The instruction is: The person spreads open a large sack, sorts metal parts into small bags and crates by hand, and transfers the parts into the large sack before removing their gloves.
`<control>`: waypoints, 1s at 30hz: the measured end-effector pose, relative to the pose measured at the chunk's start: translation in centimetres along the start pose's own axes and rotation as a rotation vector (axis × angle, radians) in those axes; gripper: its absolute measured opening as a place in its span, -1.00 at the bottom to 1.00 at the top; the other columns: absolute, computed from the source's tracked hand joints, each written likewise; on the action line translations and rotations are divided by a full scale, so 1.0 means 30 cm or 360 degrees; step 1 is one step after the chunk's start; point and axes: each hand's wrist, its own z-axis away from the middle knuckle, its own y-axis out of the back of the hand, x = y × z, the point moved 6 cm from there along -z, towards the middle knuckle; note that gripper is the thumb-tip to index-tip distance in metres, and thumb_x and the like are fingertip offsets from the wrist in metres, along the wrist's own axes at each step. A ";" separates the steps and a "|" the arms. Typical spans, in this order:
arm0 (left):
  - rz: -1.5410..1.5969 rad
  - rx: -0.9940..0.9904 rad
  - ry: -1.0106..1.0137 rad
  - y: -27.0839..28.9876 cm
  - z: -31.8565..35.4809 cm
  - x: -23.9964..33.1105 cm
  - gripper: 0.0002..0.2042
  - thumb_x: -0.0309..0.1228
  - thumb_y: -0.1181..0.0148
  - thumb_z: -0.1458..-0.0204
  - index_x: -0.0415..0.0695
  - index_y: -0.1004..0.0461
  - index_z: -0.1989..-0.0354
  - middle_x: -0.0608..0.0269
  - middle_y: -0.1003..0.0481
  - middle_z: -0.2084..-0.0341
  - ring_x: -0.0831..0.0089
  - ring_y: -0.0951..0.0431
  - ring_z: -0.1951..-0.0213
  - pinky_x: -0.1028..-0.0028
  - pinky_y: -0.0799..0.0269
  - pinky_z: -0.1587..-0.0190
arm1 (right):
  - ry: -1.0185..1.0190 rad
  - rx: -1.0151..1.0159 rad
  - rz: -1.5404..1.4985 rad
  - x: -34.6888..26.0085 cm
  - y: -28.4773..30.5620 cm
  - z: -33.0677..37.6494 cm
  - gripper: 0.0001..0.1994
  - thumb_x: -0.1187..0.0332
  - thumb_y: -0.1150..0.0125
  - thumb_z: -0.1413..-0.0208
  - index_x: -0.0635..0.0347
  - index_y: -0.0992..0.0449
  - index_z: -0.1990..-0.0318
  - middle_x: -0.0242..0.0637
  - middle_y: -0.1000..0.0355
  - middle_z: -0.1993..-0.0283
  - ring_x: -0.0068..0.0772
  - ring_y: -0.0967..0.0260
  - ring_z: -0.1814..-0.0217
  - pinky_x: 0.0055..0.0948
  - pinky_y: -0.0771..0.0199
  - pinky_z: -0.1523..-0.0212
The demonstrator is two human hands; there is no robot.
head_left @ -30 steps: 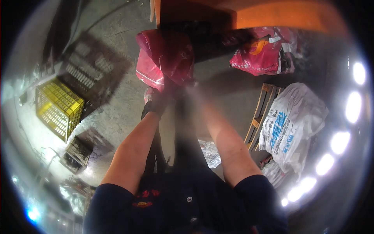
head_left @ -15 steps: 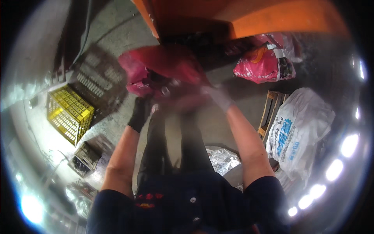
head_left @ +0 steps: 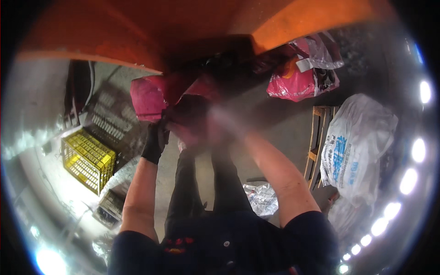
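A pink-red plastic sack (head_left: 147, 97) hangs in front of my legs, its mouth sagging and its inside dark. My left hand (head_left: 156, 138), in a dark glove, is closed on the sack's near left edge. My right hand (head_left: 225, 120), in a pale glove, is smeared by motion at the sack's right side; its fingers cannot be made out. The far part of the sack lies in shadow under the rim of a large orange metal body (head_left: 311, 20). What the sack holds does not show.
Another pink sack (head_left: 291, 85) lies on the floor at the far right. A wooden pallet (head_left: 315, 137) and a large white bag (head_left: 360, 137) stand right. At left are a yellow plastic crate (head_left: 89, 158) and a smaller dark crate (head_left: 110, 208). Silvery crumpled plastic (head_left: 261, 198) lies by my legs.
The orange body now fills more of the upper view, and the sack sits at its rim. My right hand has moved left and inward; my left hand stays on the sack's edge.
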 end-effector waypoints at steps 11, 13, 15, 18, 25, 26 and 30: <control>0.0115 -0.0095 -0.0230 -0.056 0.086 0.229 -0.77 -0.21 -0.02 -0.02 -0.11 -0.40 0.50 0.34 -0.35 0.71 0.52 -0.36 0.64 0.53 -0.30 0.56 | -0.0148 -0.0249 -0.0689 0.102 -0.046 0.152 -0.77 0.22 -0.12 0.02 0.15 -0.43 0.27 -0.41 -0.40 0.46 -0.63 -0.32 0.51 -0.64 -0.32 0.49; 0.0274 -0.0286 -0.0178 -0.047 0.064 0.214 -0.75 -0.20 0.02 -0.05 -0.13 -0.42 0.44 0.31 -0.38 0.65 0.49 -0.39 0.58 0.50 -0.34 0.51 | 0.0040 -0.0073 -0.0738 0.031 -0.047 0.220 -0.82 0.27 -0.10 0.00 0.14 -0.42 0.30 -0.43 -0.37 0.50 -0.64 -0.31 0.52 -0.64 -0.33 0.51; 0.0682 -0.0417 0.0117 -0.112 0.092 0.191 -0.72 -0.17 0.06 -0.07 -0.15 -0.40 0.40 0.31 -0.40 0.61 0.46 -0.41 0.52 0.45 -0.37 0.38 | 0.0074 0.0040 -0.0796 -0.035 -0.023 0.293 -0.82 0.27 -0.11 0.01 0.14 -0.42 0.30 -0.41 -0.37 0.47 -0.64 -0.29 0.52 -0.62 -0.32 0.52; 0.1016 -0.0875 0.0251 -0.238 0.197 0.103 -0.74 -0.20 0.09 -0.08 -0.15 -0.38 0.33 0.29 -0.42 0.51 0.41 -0.43 0.39 0.40 -0.35 0.22 | 0.0639 0.0220 -0.0839 -0.077 -0.106 0.300 -0.78 0.25 -0.12 0.02 0.19 -0.43 0.29 -0.40 -0.37 0.40 -0.60 -0.29 0.41 -0.59 -0.33 0.40; -0.0504 -0.1002 -0.1026 -0.363 0.403 0.141 -0.68 -0.29 0.12 -0.02 -0.10 -0.29 0.05 0.21 -0.37 0.12 0.31 -0.34 0.06 0.32 -0.20 -0.02 | 0.0755 0.0487 0.0154 -0.234 -0.235 0.501 -0.60 0.03 0.04 -0.03 0.15 -0.45 0.17 -0.05 -0.41 0.20 -0.11 -0.35 0.11 -0.29 -0.29 0.12; -0.0542 -0.1071 -0.1109 -0.348 0.400 0.126 -0.69 -0.26 0.11 -0.03 -0.06 -0.30 0.06 0.22 -0.37 0.12 0.32 -0.34 0.05 0.31 -0.19 -0.04 | 0.0782 0.0514 0.0163 -0.222 -0.230 0.489 -0.57 -0.04 0.14 -0.05 0.09 -0.45 0.18 -0.03 -0.41 0.24 -0.02 -0.32 0.11 -0.22 -0.28 0.11; 0.1111 -0.1292 0.0443 -0.395 0.492 0.101 -0.75 -0.24 0.15 -0.07 -0.04 -0.37 0.17 0.27 -0.42 0.23 0.38 -0.35 0.10 0.32 -0.22 0.00 | 0.0633 0.0673 0.0263 -0.159 -0.202 0.498 -0.55 -0.05 0.19 -0.07 0.11 -0.46 0.20 -0.01 -0.41 0.23 0.00 -0.32 0.10 -0.17 -0.28 0.13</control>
